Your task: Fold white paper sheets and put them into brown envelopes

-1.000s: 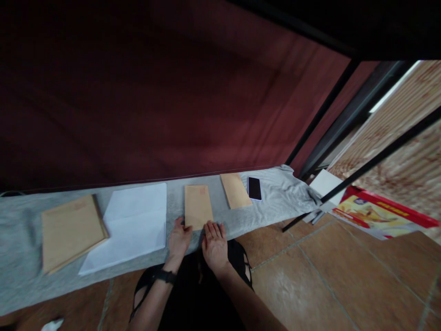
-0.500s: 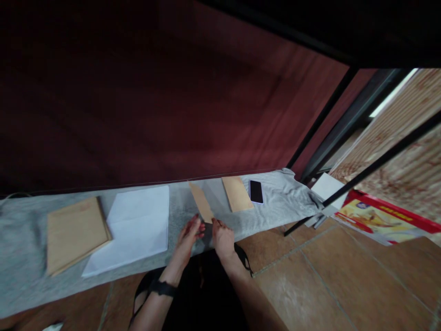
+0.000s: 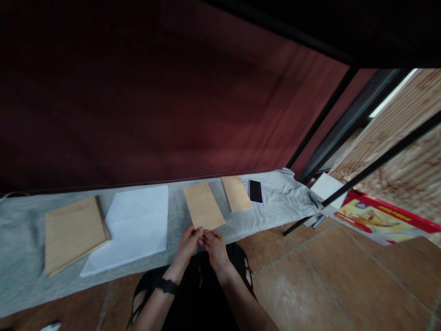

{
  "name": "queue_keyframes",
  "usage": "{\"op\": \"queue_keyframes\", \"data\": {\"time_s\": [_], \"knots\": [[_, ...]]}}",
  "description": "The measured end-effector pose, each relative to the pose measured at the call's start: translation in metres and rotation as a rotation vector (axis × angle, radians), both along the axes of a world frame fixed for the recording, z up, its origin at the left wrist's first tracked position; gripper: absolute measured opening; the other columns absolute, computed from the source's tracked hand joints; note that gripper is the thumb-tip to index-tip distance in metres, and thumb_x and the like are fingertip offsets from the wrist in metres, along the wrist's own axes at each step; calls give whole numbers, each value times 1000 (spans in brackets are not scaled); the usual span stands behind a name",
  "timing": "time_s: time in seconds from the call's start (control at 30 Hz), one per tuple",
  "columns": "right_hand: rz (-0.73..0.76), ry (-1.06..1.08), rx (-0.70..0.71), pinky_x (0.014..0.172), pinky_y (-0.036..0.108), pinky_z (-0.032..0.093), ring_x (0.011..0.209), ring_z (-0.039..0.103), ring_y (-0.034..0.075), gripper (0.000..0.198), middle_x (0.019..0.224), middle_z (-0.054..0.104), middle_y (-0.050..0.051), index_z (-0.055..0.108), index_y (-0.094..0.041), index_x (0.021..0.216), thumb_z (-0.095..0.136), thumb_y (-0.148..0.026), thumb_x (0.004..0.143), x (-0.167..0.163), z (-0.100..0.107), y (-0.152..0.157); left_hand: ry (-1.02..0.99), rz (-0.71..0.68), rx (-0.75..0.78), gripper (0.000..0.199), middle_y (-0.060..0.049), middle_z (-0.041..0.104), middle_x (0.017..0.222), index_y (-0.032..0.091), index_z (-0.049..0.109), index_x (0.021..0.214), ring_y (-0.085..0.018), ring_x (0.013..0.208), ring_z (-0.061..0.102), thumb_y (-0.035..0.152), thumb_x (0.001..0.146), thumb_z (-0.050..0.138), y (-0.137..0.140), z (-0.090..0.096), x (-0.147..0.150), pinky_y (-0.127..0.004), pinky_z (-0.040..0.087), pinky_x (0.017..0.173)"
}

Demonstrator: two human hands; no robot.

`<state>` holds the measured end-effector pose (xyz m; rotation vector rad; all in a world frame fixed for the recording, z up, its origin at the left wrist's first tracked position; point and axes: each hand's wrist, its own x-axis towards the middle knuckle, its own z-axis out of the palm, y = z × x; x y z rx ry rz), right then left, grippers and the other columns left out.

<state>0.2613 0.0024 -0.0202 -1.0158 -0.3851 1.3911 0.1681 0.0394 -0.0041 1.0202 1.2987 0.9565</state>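
A flat brown paper envelope (image 3: 204,205) is held up at its near edge, its broad face turned toward me. My left hand (image 3: 186,242) is closed on the near left corner. Beside it, my right hand (image 3: 214,247) pinches the same edge, and the fingertips of both hands meet there. Another brown envelope (image 3: 237,193) lies on the grey cloth to the right, with a dark-screened phone (image 3: 255,191) just past it. Left of my hands are white paper sheets (image 3: 138,225), partly covered by a stack of larger brown envelopes (image 3: 74,234).
Grey cloth (image 3: 282,202) covers the long narrow surface, backed by a dark red curtain (image 3: 206,128). Black metal bars (image 3: 324,115) slant along the right side. A red and yellow box (image 3: 386,218) sits beyond, above the tiled floor (image 3: 303,276).
The envelope has turned from a narrow slanted view to show its full face. My left hand has moved in from beside it and closed on its near edge next to my right hand.
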Motion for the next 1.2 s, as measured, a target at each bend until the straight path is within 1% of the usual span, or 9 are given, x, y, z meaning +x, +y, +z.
{"op": "queue_keyframes", "data": {"time_s": [0.27, 0.37, 0.47, 0.53, 0.7, 0.83, 0.93, 1.1, 1.2], "knots": [[209, -33, -35, 76, 33, 59, 75, 72, 18, 32, 87, 75, 9, 69, -14, 91, 74, -42, 77, 15, -12, -3, 90, -101, -158, 43, -5, 70, 64, 14, 67, 85, -19, 56, 67, 46, 62, 81, 24, -2, -24, -30, 54, 55], [144, -463, 33, 74, 36, 60, 77, 72, 20, 29, 88, 75, 8, 71, -15, 101, 57, -39, 90, 28, -16, -5, 135, -97, -202, 37, -2, 66, 57, 15, 63, 82, -18, 53, 66, 42, 64, 81, 31, -4, -27, -30, 54, 55], [65, -1125, 244, 95, 38, 55, 104, 69, 21, 32, 111, 74, 9, 71, -20, 114, 46, -25, 95, 45, -15, -7, 189, -93, -217, 29, -1, 65, 55, 18, 58, 80, -18, 51, 65, 39, 70, 76, 33, -6, -29, -29, 54, 55], [131, -1456, 394, 108, 39, 47, 121, 61, 20, 37, 128, 68, 7, 67, -23, 127, 47, -20, 96, 55, -13, -9, 234, -97, -214, 25, 0, 65, 56, 19, 56, 79, -18, 51, 65, 38, 75, 72, 31, -7, -31, -28, 53, 55], [297, -1738, 551, 118, 45, 36, 136, 50, 22, 44, 147, 55, 5, 54, -25, 143, 52, -24, 99, 65, -15, -12, 507, -58, -135, 25, 2, 58, 49, 23, 53, 72, -21, 50, 63, 44, 83, 62, 23, -3, -46, -28, 44, 50], [269, -1751, 548, 117, 45, 37, 135, 51, 22, 43, 147, 56, 5, 54, -25, 142, 50, -23, 100, 63, -20, -11, 914, -57, 283, 25, -5, 74, 86, 25, 63, 95, -25, 85, 71, 42, 94, 46, 38, -5, -45, -34, 52, 75], [234, -1719, 542, 116, 45, 38, 134, 52, 21, 42, 146, 57, 5, 55, -26, 141, 49, -21, 99, 61, -23, -10, 927, -224, 610, 41, -14, 63, 137, 18, 57, 130, -24, 128, 57, 31, 97, 37, 74, -10, -24, -38, 43, 106], [141, -1676, 560, 115, 46, 41, 134, 53, 22, 43, 144, 59, 4, 56, -27, 140, 49, -19, 98, 58, -26, -11, 1111, -381, 687, 59, -22, 41, 156, 3, 41, 147, -28, 149, 31, 35, 98, 35, 144, -20, 8, -43, 23, 121], [127, -1687, 564, 114, 46, 42, 134, 53, 21, 44, 143, 59, 5, 55, -27, 141, 49, -20, 98, 58, -27, -11, 1141, -420, 683, 58, -17, 41, 157, 9, 41, 149, -28, 150, 28, 36, 98, 34, 165, -26, 13, -45, 20, 122]]}}
